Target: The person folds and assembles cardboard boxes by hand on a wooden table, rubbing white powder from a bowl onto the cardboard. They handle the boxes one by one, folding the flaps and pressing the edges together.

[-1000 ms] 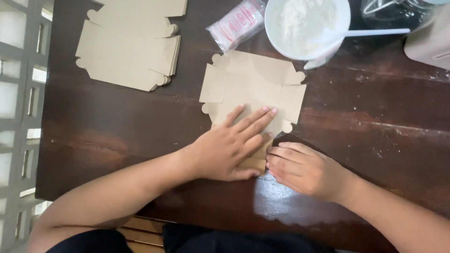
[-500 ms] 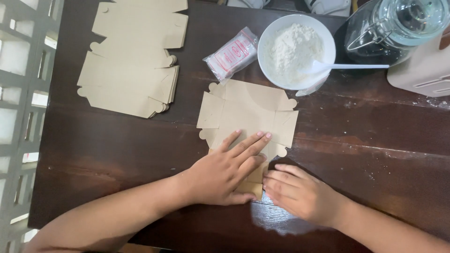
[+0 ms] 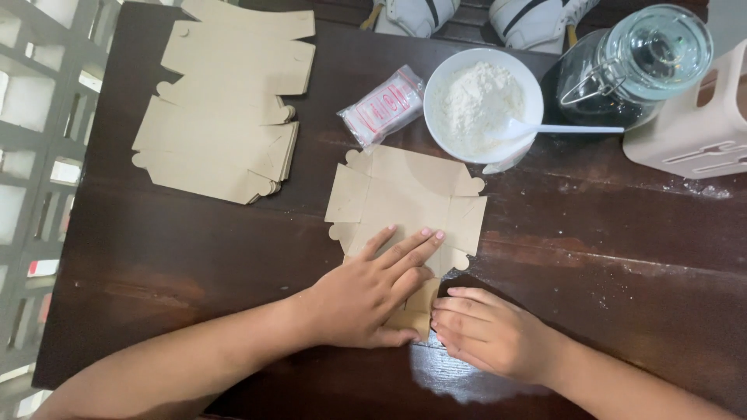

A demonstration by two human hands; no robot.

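A flat brown cardboard box blank (image 3: 405, 194) lies on the dark wooden table (image 3: 194, 257). My left hand (image 3: 366, 295) presses flat on its near part, fingers spread and pointing toward the far right. My right hand (image 3: 490, 334) sits just to the right of it, fingertips curled against the blank's near flap (image 3: 420, 299), which is folded up between the two hands.
A stack of more flat cardboard blanks (image 3: 226, 101) lies at the far left. A small plastic packet (image 3: 385, 105), a white bowl of flour (image 3: 482, 105) with a white spoon, a glass clip-top jar (image 3: 638, 66) and a beige holder (image 3: 700, 124) stand along the far side.
The view has shifted so that more of the table's far side shows. Both hands stay on the blank's near flap, the right fingertips pushed closer in against it.
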